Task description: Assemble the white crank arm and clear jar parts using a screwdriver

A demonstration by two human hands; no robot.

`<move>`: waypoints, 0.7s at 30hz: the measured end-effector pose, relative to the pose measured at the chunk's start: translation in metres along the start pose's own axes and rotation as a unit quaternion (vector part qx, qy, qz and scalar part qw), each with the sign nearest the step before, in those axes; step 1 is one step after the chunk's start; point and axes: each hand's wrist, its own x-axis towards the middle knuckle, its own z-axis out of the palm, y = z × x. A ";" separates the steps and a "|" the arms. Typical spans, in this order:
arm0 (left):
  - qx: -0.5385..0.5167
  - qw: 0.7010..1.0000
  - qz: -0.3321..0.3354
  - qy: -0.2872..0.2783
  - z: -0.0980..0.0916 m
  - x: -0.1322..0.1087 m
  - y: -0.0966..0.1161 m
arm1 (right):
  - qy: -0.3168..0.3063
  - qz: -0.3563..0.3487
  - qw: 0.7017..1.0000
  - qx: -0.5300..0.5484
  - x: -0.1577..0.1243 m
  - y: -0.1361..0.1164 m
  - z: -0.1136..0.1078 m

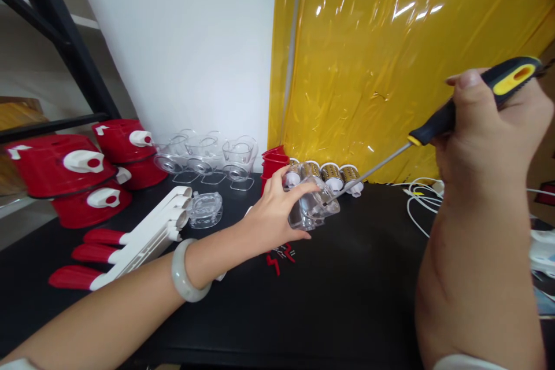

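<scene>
Clear plastic part (307, 211): held above bench (347, 295), gripped in left-hand fingers (302, 189). Screwdriver (436, 121): clenched in right-hand fingers (470, 84), tip at or just beside part; impossible to tell which. Judged partway: driving apparently under way, not visibly complete. Lying loose below, unattached: red pieces (274, 265), small metal bits (292, 252).

white glare is streaking the upper yellow curtain (347, 69), mirroring an unseen source. the white panel (182, 40) left of the curtain is catching bright, even light, while the shelf frame (71, 40) farther left is standing dimmer and leaning with wide-lens distortion. the black tabletop (347, 300) below the curtain is reflecting little. before the curtain's right side, the right hand (489, 121) is showing slightly soft, and the curtain's upper right corner is fading into black.
</scene>
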 end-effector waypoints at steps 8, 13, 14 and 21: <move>-0.003 1.000 0.026 0.008 -0.001 0.000 0.000 | -0.042 -0.022 0.999 0.014 -0.005 -0.003 0.006; -0.048 0.999 -0.022 0.000 -0.002 0.004 -0.005 | -0.071 -0.085 0.993 0.051 -0.002 0.002 -0.001; -0.051 0.998 -0.025 -0.001 -0.002 0.004 -0.006 | -0.082 -0.091 0.991 0.053 -0.001 0.002 -0.002; -0.051 0.998 -0.023 0.001 -0.001 0.004 -0.005 | -0.103 -0.049 0.992 0.054 0.004 0.004 -0.009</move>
